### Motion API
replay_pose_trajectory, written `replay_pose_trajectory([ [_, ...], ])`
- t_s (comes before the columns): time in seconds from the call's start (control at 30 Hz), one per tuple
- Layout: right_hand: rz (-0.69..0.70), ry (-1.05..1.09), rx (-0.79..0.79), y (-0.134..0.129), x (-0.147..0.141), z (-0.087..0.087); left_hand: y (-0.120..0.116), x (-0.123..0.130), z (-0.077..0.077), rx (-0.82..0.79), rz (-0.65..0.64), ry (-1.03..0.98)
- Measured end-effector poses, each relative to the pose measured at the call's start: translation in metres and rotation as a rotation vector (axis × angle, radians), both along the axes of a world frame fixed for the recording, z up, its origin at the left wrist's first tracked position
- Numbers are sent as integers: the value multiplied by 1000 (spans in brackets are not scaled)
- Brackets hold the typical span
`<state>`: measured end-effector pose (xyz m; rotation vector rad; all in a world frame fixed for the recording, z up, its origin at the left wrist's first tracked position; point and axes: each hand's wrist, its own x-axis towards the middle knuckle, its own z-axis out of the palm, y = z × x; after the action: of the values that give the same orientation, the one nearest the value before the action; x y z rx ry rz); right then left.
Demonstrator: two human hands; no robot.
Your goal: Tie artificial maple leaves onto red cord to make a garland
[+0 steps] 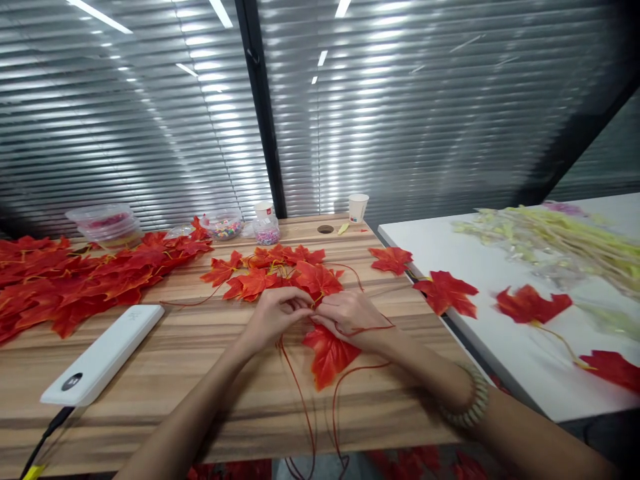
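Both hands meet over the middle of the wooden table, fingertips nearly touching. My left hand (280, 312) is closed in a pinch on a thin red cord (299, 383), whose strands hang down over the front edge. My right hand (353, 317) is curled closed beside it, and cord runs across its back; the fingers hide just what it grips. Under the right hand lies a red artificial maple leaf (330, 353), pointing toward me. A cluster of red and orange maple leaves (255, 281) with yellow stems lies just beyond the fingers.
A large heap of maple leaves (95, 277) covers the left side, near a white power bank (105, 357) with a cable. Bead tubs (267, 232), stacked plastic containers (107, 223) and a paper cup (358, 208) stand at the back. A white table (480, 320) on the right bears yellowish strands (570, 240).
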<state>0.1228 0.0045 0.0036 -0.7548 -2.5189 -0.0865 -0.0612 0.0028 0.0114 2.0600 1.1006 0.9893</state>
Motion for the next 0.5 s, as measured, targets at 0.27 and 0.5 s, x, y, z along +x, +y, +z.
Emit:
replay_pose_trajectory([
  [0.27, 7, 116, 3, 3, -1, -7, 3, 1, -1, -257, 29, -243],
  [0.5, 13, 144, -39, 5, 0, -11, 2, 2, 2, -156, 91, -151],
])
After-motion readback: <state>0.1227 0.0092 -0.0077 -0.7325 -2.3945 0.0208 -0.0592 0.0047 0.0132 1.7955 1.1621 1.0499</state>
